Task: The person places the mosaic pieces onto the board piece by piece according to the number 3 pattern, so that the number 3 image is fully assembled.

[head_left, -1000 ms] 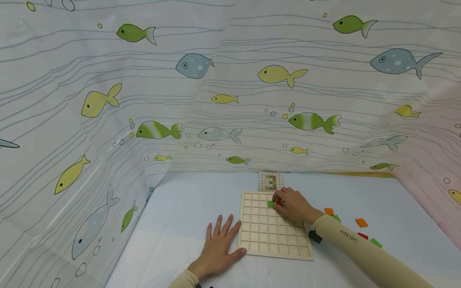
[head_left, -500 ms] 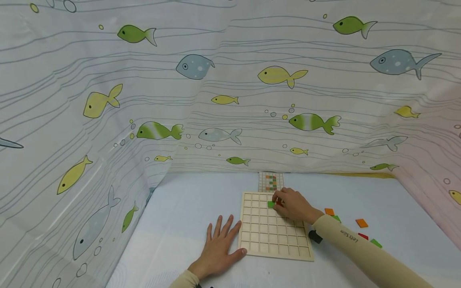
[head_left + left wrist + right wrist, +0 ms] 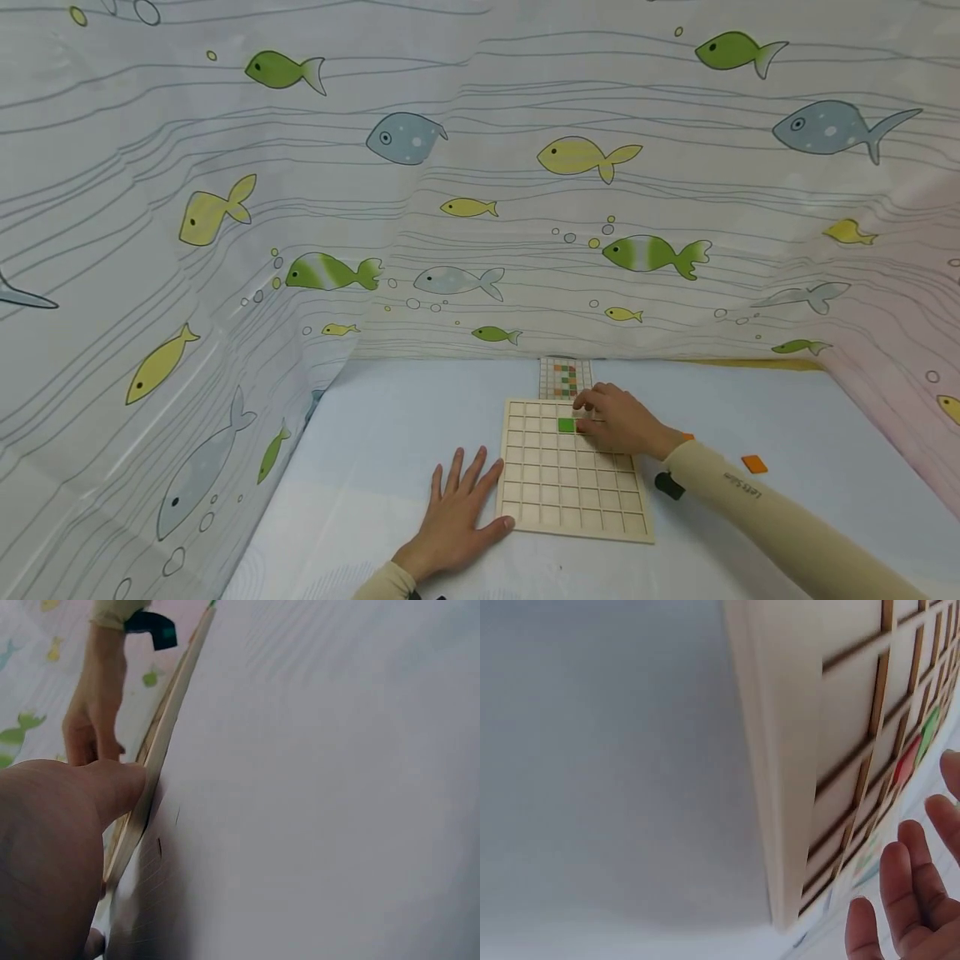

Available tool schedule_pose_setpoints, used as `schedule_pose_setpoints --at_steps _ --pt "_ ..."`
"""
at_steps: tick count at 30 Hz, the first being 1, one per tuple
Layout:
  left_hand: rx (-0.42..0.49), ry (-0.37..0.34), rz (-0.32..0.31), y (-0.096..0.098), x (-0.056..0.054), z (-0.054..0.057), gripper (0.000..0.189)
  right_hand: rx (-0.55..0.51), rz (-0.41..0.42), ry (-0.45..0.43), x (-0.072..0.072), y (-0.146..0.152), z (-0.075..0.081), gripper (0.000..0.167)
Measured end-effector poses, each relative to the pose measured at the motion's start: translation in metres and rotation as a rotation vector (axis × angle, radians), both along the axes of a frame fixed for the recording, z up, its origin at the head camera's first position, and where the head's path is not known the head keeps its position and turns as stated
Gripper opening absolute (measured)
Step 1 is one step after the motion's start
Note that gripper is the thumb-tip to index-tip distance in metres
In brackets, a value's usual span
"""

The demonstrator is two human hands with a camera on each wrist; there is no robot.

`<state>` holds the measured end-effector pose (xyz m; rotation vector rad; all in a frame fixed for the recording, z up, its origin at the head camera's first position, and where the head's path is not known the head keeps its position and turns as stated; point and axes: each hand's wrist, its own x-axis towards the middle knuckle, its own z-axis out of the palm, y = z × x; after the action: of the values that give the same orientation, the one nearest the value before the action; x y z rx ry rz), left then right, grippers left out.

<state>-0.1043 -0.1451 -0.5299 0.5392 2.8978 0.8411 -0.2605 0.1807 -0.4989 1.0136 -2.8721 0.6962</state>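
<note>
A square wooden grid board [image 3: 555, 492] lies on the table. A green tile [image 3: 566, 425] fills one cell near its far edge, and beside it sits a red tile [image 3: 907, 760], mostly covered by my right hand in the head view. My right hand [image 3: 618, 421] is just over these cells; in the right wrist view its fingers are loosely bent, apart from the tiles, and grip nothing. My left hand [image 3: 457, 521] rests palm down with fingers spread, its thumb and index fingertip at the board's left edge.
Behind the board lies a small pattern card [image 3: 550, 379] with a grid and coloured squares. An orange tile [image 3: 754, 463] is on the table at the right, and another orange tile peeks out behind the right forearm. A fish-printed curtain [image 3: 465, 242] encloses the table.
My right hand has let go of the red tile and shifted slightly right, uncovering more of the green tile. The right sleeve now hides several loose tiles. My left hand has stayed still.
</note>
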Motion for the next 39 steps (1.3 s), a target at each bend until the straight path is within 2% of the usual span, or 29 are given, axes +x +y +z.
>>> schedule_pose_setpoints --at_steps 4,14,19,23,39 --pt "0.009 0.006 -0.008 0.0 0.0 0.001 0.078 0.022 -0.019 0.013 -0.003 0.01 0.004 0.018" --pt "-0.003 0.008 -0.004 0.001 -0.001 0.0 0.078 0.08 -0.099 -0.018 -0.005 0.046 0.019 0.014" --pt "0.004 0.021 -0.005 0.001 0.0 0.0 0.078 0.096 -0.103 -0.01 -0.002 0.068 0.026 0.015" --pt "0.009 0.024 -0.008 0.001 0.001 0.001 0.078 0.11 -0.11 -0.036 0.001 0.083 0.031 0.016" --pt "0.007 0.013 -0.009 0.0 0.0 0.001 0.079 0.164 -0.152 -0.086 0.014 0.118 0.031 0.021"
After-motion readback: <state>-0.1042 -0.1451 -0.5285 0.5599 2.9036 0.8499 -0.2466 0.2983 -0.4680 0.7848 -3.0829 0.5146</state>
